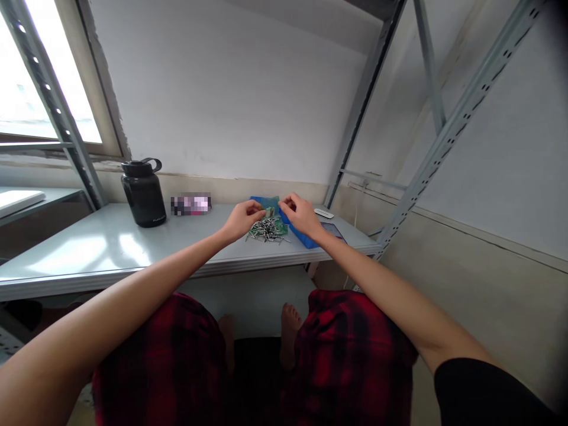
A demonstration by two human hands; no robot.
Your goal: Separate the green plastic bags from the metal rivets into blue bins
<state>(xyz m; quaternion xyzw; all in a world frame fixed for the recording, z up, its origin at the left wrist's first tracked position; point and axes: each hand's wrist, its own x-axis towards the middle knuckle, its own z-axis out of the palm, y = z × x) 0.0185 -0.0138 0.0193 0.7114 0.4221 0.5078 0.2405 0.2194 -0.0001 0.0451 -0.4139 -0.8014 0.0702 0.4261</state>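
A heap of thin silver metal pins [267,229], perhaps rivets or screws, lies on the grey shelf top. My left hand [244,219] is just behind the heap's left side, its thumb and fingertips pinched together beside a small green see-through bag [281,226]. What those fingers hold is too small to make out. To the right, my right hand [302,214] is closed in a pinch above a blue box [303,238], and its contents are hidden too. Behind both hands lies a flat blue-green piece [264,201].
A black water bottle [144,195] stands on the left, near a blurred dark packet [190,205]. A phone-like slab [332,231] and a small white object [323,213] lie beyond the right hand. Metal uprights [361,106] frame the shelf against the wall.
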